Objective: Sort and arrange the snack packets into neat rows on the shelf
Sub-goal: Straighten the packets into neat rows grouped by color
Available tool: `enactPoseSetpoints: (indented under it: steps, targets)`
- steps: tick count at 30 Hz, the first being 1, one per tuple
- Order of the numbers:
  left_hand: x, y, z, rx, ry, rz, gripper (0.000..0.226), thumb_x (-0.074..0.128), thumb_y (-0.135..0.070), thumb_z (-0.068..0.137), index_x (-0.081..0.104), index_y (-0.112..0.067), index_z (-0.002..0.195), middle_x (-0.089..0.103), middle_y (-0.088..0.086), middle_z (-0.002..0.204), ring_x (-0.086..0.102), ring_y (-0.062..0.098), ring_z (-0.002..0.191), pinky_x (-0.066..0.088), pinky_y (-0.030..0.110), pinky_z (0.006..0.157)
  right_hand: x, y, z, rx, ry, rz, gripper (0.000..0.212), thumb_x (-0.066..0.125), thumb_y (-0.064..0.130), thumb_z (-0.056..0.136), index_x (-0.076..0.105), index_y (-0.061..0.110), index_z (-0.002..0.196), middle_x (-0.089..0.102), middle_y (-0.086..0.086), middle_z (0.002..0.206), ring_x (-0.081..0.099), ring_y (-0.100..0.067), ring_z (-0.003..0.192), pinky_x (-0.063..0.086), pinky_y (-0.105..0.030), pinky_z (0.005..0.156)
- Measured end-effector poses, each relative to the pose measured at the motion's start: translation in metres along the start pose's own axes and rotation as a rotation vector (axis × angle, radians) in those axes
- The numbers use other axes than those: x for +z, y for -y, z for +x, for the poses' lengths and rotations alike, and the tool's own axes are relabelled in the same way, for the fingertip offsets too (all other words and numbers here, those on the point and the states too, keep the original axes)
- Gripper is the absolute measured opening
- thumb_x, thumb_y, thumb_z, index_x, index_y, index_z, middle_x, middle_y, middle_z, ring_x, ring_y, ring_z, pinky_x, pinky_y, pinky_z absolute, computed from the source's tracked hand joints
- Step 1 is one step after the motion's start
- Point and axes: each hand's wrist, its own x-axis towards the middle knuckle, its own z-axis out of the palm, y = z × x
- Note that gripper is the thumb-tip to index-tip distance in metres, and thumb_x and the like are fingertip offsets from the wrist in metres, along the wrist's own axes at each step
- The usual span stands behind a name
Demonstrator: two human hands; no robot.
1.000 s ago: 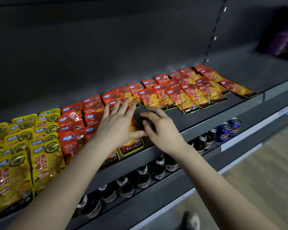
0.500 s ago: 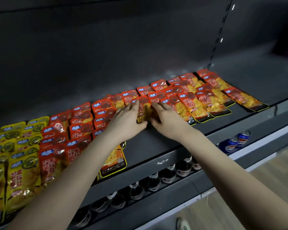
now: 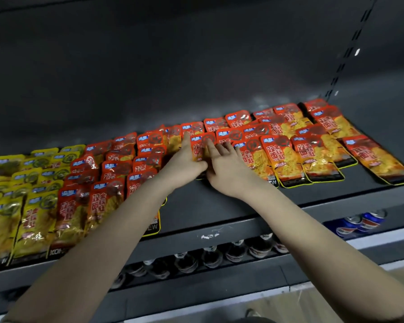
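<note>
The left hand (image 3: pixel 184 160) holds a red foil snack packet with a clear window of yellow food (image 3: pixel 201 146) by its left edge. The forefinger is stretched up along that edge and the thumb is tucked at the lower corner. The other left fingers (image 3: pixel 186 139) are hidden behind the hand, so their curl cannot be told. The right hand (image 3: pixel 228 170) lies on the packet's right side, its fingers (image 3: pixel 211 146) straight and slightly spread, their tips also touching the neighbouring packet.

The held packet sits mid-shelf, at the left end of the overlapping rows of matching red packets (image 3: pixel 313 157) that run to the right. A second block of red packets (image 3: pixel 107 183) lies to the left, with yellow foil packets (image 3: pixel 33 206) beside it at the far left.

The dark grey metal shelf (image 3: pixel 219 203) is bare in front of the hands, down to its chipped front lip. A narrow bare strip runs behind the rows to the dark back panel (image 3: pixel 173 66). One red packet with a black, yellow-trimmed base (image 3: pixel 152 226) hangs over the front lip. The rightmost packet lies near the front edge. Below stand dark bottles (image 3: pixel 210 255) and blue cans (image 3: pixel 364 222)
</note>
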Motion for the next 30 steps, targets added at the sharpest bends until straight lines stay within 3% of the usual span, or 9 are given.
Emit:
enactPoseSetpoints:
  steps: [1, 3, 6, 10, 15, 20, 25, 27, 30]
  targets:
    - [0.0, -0.003, -0.001, 0.003, -0.042, -0.051, 0.082, 0.051, -0.004, 0.09, -0.002, -0.019, 0.151, 0.047, -0.012, 0.113, 0.047, 0.003, 0.091, 0.033, -0.004, 0.057, 0.0, 0.001, 0.0, -0.01, 0.002, 0.032, 0.074, 0.043, 0.022, 0.092, -0.003, 0.01, 0.15, 0.017, -0.019, 0.153, 0.005, -0.039, 0.142, 0.002, -0.046, 0.116]
    - [0.002, -0.006, -0.002, 0.023, -0.11, -0.108, 0.078, 0.05, -0.008, 0.092, 0.0, -0.018, 0.151, 0.05, -0.008, 0.123, 0.045, 0.002, 0.1, 0.034, -0.001, 0.06, 0.001, 0.002, 0.001, -0.038, -0.018, 0.101, 0.077, 0.046, 0.022, 0.09, -0.001, 0.009, 0.15, 0.023, -0.02, 0.151, 0.01, -0.038, 0.141, 0.005, -0.046, 0.116]
    - [0.003, -0.007, -0.009, 0.06, -0.198, -0.03, 0.075, 0.05, -0.015, 0.093, 0.003, -0.019, 0.152, 0.034, 0.001, 0.15, 0.037, 0.014, 0.133, 0.027, 0.009, 0.091, -0.001, 0.006, -0.002, -0.101, -0.039, 0.26, 0.078, 0.049, 0.02, 0.09, 0.001, 0.01, 0.15, 0.026, -0.018, 0.15, 0.018, -0.034, 0.14, 0.008, -0.047, 0.116]
    - [0.002, 0.0, -0.021, 0.073, -0.284, 0.136, 0.069, 0.047, -0.016, 0.093, 0.01, -0.017, 0.152, 0.022, 0.005, 0.156, 0.021, 0.023, 0.143, 0.013, 0.035, 0.118, -0.002, 0.012, -0.007, -0.187, 0.003, 0.349, 0.077, 0.049, 0.017, 0.091, 0.0, 0.011, 0.15, 0.01, -0.015, 0.156, 0.014, -0.031, 0.143, 0.015, -0.038, 0.116]
    - [-0.008, 0.021, -0.023, 0.056, -0.299, 0.448, 0.059, 0.042, -0.019, 0.094, 0.021, -0.021, 0.149, 0.031, 0.003, 0.152, 0.019, 0.019, 0.143, -0.001, 0.045, 0.118, 0.0, 0.021, -0.005, -0.234, 0.054, 0.311, 0.071, 0.047, 0.018, 0.092, 0.006, 0.013, 0.15, 0.005, -0.014, 0.157, 0.016, -0.027, 0.143, 0.014, -0.019, 0.108]
    - [-0.02, 0.031, -0.019, 0.094, -0.229, 0.541, 0.053, 0.042, -0.025, 0.095, 0.029, -0.025, 0.146, 0.036, -0.002, 0.149, 0.022, 0.015, 0.141, -0.003, 0.046, 0.116, -0.002, 0.025, 0.001, -0.239, 0.064, 0.242, 0.06, 0.046, 0.016, 0.092, 0.024, 0.012, 0.147, 0.006, -0.015, 0.157, 0.02, -0.026, 0.142, 0.019, -0.017, 0.106]
    - [-0.035, 0.041, -0.009, 0.15, -0.067, 0.643, 0.056, 0.039, -0.027, 0.097, 0.02, -0.025, 0.15, 0.021, -0.004, 0.157, 0.014, 0.016, 0.145, -0.002, 0.046, 0.117, 0.001, 0.034, 0.009, -0.143, 0.082, 0.198, 0.056, 0.047, 0.019, 0.092, 0.03, 0.011, 0.145, 0.008, -0.016, 0.156, 0.015, -0.027, 0.143, 0.02, -0.024, 0.11]
    - [-0.042, 0.044, -0.004, 0.178, -0.008, 0.661, 0.059, 0.039, -0.027, 0.097, 0.015, -0.025, 0.151, 0.016, -0.003, 0.158, 0.012, 0.015, 0.145, -0.002, 0.047, 0.117, 0.004, 0.038, 0.01, -0.11, 0.062, 0.206, 0.056, 0.048, 0.018, 0.091, 0.031, 0.01, 0.145, 0.008, -0.016, 0.156, 0.013, -0.025, 0.144, 0.021, -0.022, 0.109]
    - [-0.045, 0.045, -0.002, 0.224, 0.045, 0.682, 0.061, 0.038, -0.027, 0.098, 0.01, -0.025, 0.152, 0.011, -0.003, 0.159, 0.008, 0.014, 0.146, -0.006, 0.047, 0.117, 0.006, 0.041, 0.01, -0.076, -0.011, 0.224, 0.054, 0.051, 0.015, 0.09, 0.037, 0.01, 0.141, 0.012, -0.014, 0.156, 0.023, -0.026, 0.141, 0.024, -0.014, 0.101]
